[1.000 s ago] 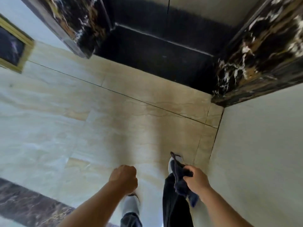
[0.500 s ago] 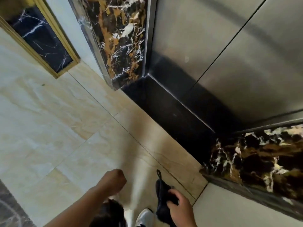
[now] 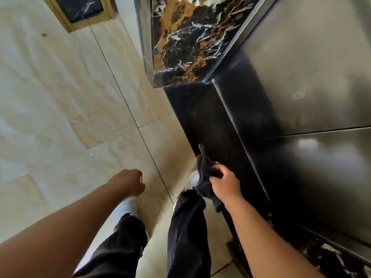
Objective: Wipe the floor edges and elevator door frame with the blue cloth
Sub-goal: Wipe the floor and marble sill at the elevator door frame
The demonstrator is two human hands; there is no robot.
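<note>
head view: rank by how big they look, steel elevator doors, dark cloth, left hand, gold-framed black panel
1. steel elevator doors
2. gold-framed black panel, cut off by the frame edge
3. dark cloth and left hand look alike, and the right hand hides part of the cloth

Person seen from above — both forearms (image 3: 259,233) bare, no sleeves visible. Loose black trousers (image 3: 186,233) with frayed hems — white shoes (image 3: 193,178) showing just beyond the trouser hems.
</note>
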